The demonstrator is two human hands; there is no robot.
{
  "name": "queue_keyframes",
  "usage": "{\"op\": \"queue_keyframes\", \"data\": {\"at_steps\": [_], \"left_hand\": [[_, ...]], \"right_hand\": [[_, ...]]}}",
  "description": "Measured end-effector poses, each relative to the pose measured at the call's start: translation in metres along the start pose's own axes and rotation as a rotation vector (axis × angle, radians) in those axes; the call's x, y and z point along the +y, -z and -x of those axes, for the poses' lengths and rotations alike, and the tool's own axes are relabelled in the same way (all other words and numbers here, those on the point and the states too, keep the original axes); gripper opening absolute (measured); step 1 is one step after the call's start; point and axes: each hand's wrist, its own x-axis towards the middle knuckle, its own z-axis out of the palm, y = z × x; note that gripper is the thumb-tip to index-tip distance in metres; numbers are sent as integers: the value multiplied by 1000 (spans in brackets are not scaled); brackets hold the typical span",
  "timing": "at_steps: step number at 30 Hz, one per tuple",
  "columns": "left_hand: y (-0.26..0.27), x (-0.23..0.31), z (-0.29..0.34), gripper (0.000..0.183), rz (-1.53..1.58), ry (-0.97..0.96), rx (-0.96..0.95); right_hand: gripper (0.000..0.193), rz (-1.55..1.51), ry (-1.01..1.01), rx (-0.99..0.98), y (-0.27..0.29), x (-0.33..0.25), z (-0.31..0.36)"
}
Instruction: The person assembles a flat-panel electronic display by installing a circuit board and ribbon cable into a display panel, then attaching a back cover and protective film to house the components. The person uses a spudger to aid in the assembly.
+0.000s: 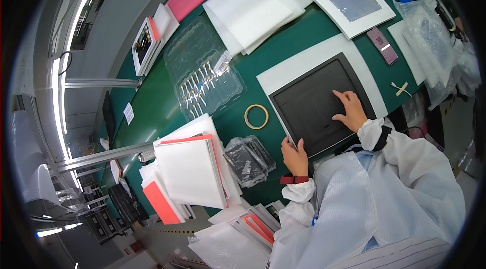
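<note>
A flat black rectangular panel (314, 98) with a raised rim and a small slot lies tilted on a white foam sheet (368, 74). At its near left corner, my left hand (295, 158) grips the edge, thumb towards the panel and fingers along the outer side. Over the panel's right part is my right hand (353, 113), thumb and forefinger spread wide with nothing between them. Whether its lower fingers touch the surface cannot be made out. White sleeves cover both arms, with a red band on the left wrist and a dark one on the right.
Left of the panel lie a tape roll (256, 116), bagged black parts (248, 160) and a clear tray (210, 87) of small cables. White foam sheets (253, 8) are stacked beyond. A framed panel (349, 5), a pink phone-like object (382, 46) and plastic bags (430, 36) occupy the right.
</note>
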Motion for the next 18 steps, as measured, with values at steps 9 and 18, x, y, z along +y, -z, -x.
{"op": "queue_keyframes", "data": {"at_steps": [9,18], "left_hand": [[-6,2,-15,33,-230,-118,12],[-6,14,-16,23,-350,-119,58]], "right_hand": [[31,-9,-288,221,31,85,3],[34,39,-439,118,42,74,-7]]}}
